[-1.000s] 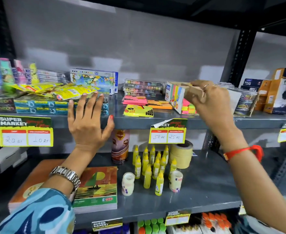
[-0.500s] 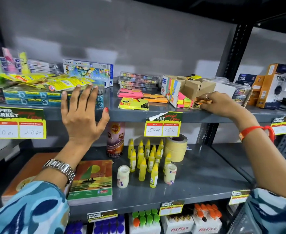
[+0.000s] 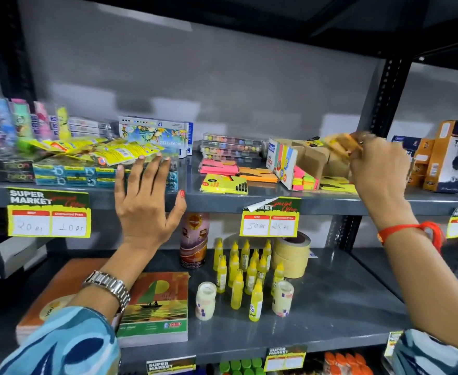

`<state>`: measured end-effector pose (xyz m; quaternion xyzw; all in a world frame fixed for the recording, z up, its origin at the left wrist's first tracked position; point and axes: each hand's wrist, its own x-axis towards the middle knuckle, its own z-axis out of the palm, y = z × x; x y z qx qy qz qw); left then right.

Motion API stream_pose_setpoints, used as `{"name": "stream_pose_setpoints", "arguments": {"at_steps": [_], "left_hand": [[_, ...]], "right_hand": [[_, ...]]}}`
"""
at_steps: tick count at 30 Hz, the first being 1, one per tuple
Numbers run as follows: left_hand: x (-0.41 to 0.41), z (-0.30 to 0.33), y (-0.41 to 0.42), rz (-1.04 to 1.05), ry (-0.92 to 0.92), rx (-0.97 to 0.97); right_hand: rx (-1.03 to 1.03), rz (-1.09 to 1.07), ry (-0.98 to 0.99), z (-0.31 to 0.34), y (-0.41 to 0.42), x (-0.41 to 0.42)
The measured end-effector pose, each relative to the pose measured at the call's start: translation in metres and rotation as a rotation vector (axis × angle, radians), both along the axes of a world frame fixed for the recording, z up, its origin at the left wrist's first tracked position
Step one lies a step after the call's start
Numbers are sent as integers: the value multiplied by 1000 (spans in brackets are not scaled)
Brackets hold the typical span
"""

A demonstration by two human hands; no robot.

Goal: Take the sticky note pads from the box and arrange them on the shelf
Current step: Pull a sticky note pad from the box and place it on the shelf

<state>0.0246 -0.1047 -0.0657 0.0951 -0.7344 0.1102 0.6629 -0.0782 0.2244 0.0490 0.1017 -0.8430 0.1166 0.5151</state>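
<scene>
2 hands up at the grey shelf (image 3: 317, 203) here. The left hand (image 3: 148, 204) is flat with fingers spread, palm against the shelf's front edge, holding nothing; its fingertips touch the blue packets (image 3: 82, 173) stacked there, just under the yellow pouches (image 3: 109, 150).

The right hand (image 3: 379, 169) is raised above the open cardboard box (image 3: 311, 158), fingers pinched shut around an orange sticky note pad (image 3: 341, 143). It's blurry, so I can't tell much about the pad beyond the colour.

Below and left of those right fingers, the box's printed flap (image 3: 282, 161) hangs open, with a stack of pink, green and yellow pads (image 3: 306, 181) leaning against it. Just under the right hand, a yellow pad (image 3: 336, 184) lies flat on the shelf. Further left of the fingers, between the 2 hands, 3 more pads sit on the shelf: a pink one (image 3: 217, 167), an orange one (image 3: 257, 174) touching it, and a yellow one (image 3: 223, 184) nearest the edge.

A red thread (image 3: 414, 231) circles the right wrist, a metal watch (image 3: 109, 286) the left.
</scene>
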Motion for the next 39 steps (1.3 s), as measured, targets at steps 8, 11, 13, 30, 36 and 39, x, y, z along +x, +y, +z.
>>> {"name": "stream_pose_setpoints", "arguments": {"at_steps": [8, 11, 13, 30, 36, 39], "left_hand": [[1, 1, 1, -11, 8, -12], [1, 1, 1, -10, -1, -8], [2, 0, 1, -14, -7, -7], [1, -1, 2, -36, -24, 4], [1, -2, 3, -30, -9, -4], [0, -3, 3, -25, 2, 0]], "right_hand": [[108, 296, 398, 0, -81, 22], [267, 257, 216, -11, -108, 25], [330, 215, 79, -13, -116, 25], [310, 371, -331, -17, -98, 15], [-35, 422, -40, -5, -43, 28], [-102, 322, -113, -4, -15, 19]]}}
